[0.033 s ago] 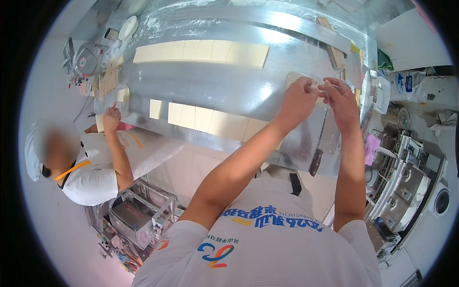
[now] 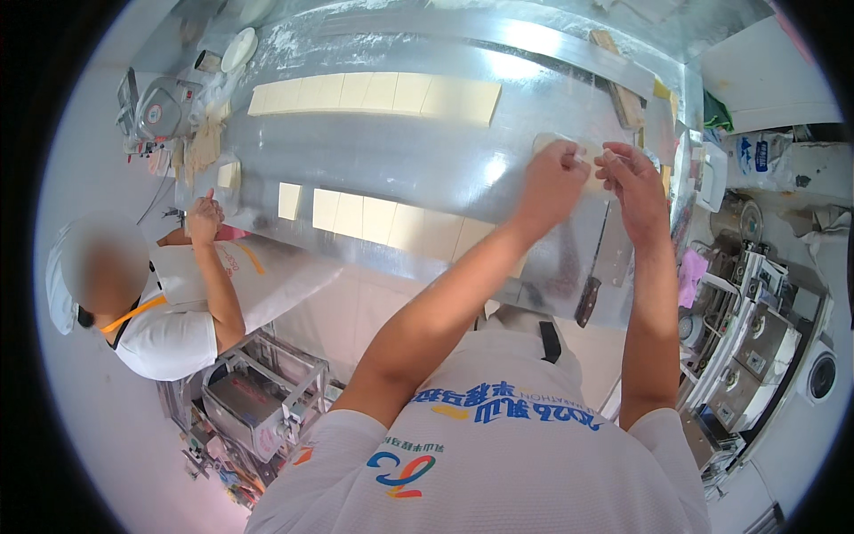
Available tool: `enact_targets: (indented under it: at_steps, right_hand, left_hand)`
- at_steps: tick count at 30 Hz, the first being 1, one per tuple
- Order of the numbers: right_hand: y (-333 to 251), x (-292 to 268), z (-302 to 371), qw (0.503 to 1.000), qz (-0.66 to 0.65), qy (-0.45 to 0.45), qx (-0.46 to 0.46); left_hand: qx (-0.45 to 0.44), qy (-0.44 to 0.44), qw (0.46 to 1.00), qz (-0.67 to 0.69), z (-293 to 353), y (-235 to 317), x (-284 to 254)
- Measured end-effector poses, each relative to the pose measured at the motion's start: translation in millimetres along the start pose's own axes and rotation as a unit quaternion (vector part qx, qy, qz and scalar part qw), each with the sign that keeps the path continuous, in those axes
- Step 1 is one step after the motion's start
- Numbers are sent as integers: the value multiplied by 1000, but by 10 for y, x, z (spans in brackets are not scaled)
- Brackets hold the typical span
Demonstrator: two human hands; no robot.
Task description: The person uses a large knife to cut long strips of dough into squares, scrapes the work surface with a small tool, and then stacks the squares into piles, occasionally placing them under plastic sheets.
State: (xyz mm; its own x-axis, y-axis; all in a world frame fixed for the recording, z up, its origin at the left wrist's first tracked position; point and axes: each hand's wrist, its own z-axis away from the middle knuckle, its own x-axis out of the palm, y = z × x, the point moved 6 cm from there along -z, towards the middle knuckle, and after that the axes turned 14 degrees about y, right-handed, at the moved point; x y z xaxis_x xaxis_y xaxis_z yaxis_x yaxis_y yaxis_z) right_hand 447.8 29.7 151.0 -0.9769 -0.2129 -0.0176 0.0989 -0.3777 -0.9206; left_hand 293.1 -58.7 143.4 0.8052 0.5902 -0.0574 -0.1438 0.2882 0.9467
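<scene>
Over the right part of the metal table, my left hand is closed, its thumb and fingers pinched together. My right hand faces it with thumb and fingertips pinched. Something small and pale shows at the fingertips, too small to name. A pale flat piece lies partly hidden behind my left hand. Below my hands rests a wide-bladed knife with a dark brown handle. Near my left forearm is a row of pale dough-like pieces, its right end covered by the arm.
Another row of pale pieces lies at the far side. A wooden stick and a long metal strip lie at the far right. A co-worker's hand is over the left end, near a scale.
My hands have drawn slightly apart, the left shifting a little left. The pale piece by the co-worker's hand no longer shows, and that hand has moved slightly.
</scene>
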Motion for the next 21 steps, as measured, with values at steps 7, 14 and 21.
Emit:
enact_targets:
  at_steps: [7, 14, 21]
  right_hand:
    - [-362, 179, 95, 999, -18, -20, -46]
    - [-348, 1165, 355, 991, -57, -123, -8]
    - [165, 2084, 732, 983, -41, -162, 76]
  left_hand:
    - [-85, 72, 979, 169, -127, 189, -835]
    - [-77, 176, 971, 142, -270, 342, -2160]
    - [-20, 253, 967, 36, -279, 164, -3090]
